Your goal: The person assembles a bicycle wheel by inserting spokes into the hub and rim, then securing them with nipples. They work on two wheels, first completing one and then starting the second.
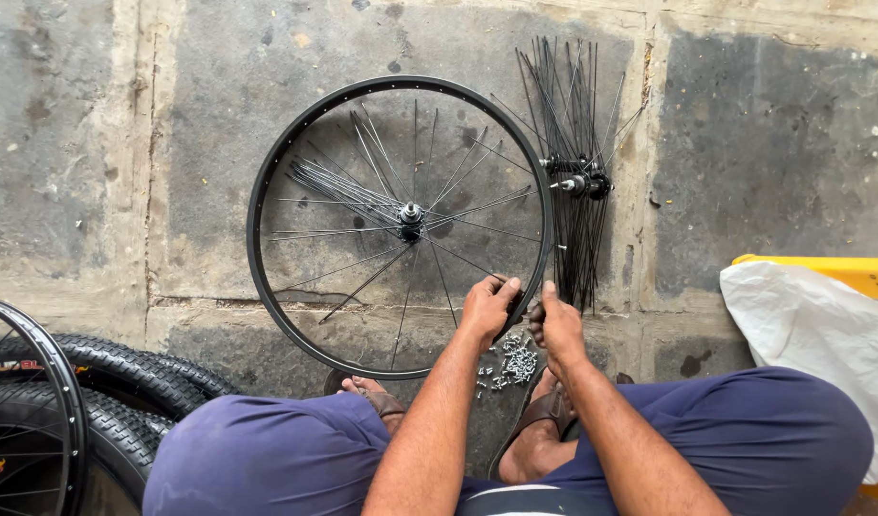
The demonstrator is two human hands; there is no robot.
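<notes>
Concrete floor [764,143]: rim [267,162], nipples [517,361], tyres [138,377].

The tyres [95,401] and white bag [821,334] run off the edges; the right hand [556,325] hides what it pinches.

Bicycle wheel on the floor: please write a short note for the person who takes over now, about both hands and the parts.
Left hand: fingers on the near edge of the rim, at a spoke end.
Right hand: beside it at the rim, fingers pinched; what it holds cannot be seen.
Hub: in the middle, some spokes reach the rim, others lie loose in a bundle.
Nipples: small pile under the hands.
Second hub with loose spokes: right of the wheel.
Left: the remaining spokes.
</notes>
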